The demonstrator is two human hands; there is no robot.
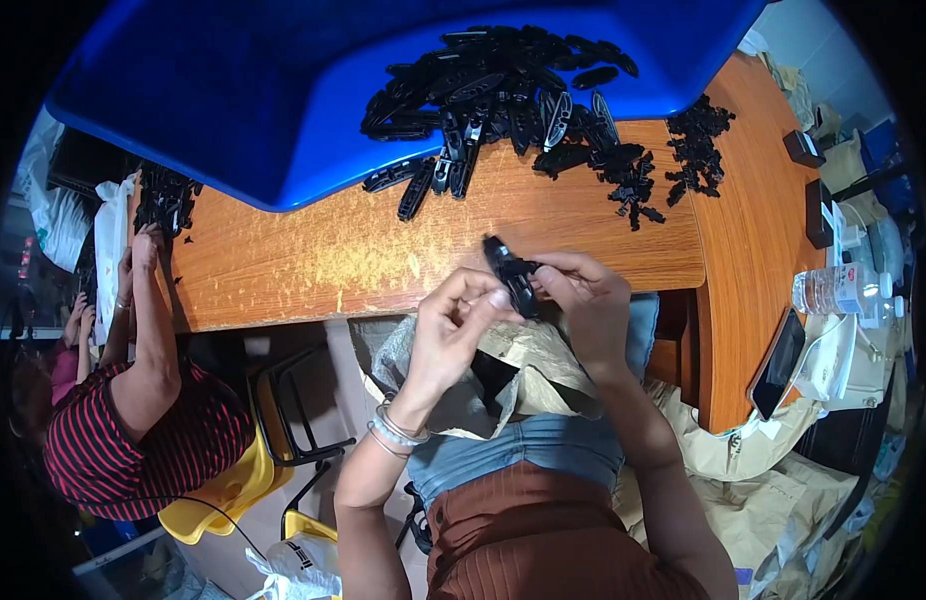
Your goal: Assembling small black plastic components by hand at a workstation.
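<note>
Just beyond the table's near edge, both of my hands grip one dark, elongated black plastic part (512,268). My left hand (455,327), with bracelets at its wrist, pinches the lower end between thumb and fingers. On the other side my right hand (590,305) has thumb and fingertips closed on its middle. A shiny spot shows near the part's upper tip. Below the hands an opened brown paper sack (543,378) lies over my lap. Farther off, a heap of similar long black parts (473,85) spills from a tilted blue bin (313,130) onto the wooden table (373,250).
Small black pieces (698,150) lie in clusters at the right of the heap. Along the right side are a phone (778,363), a clear water bottle (833,290) and small black boxes (819,213). At left, a co-worker in a striped shirt (148,440) handles black parts.
</note>
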